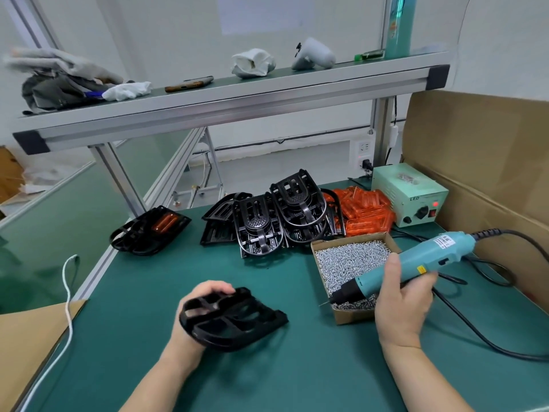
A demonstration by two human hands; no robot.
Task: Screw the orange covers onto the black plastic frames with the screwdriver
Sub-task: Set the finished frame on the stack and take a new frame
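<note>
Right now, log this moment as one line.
left hand grips black frame | right hand grips screwdriver | tip by screw box

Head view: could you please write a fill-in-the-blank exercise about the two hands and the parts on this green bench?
1. The right hand grips the teal electric ____, whose cable trails off to the right.
2. The left hand holds a black frame that bears no ____ cover.
3. The cardboard box beside the right hand is full of small metal ____.

Missing words: screwdriver; orange; screws.
</note>
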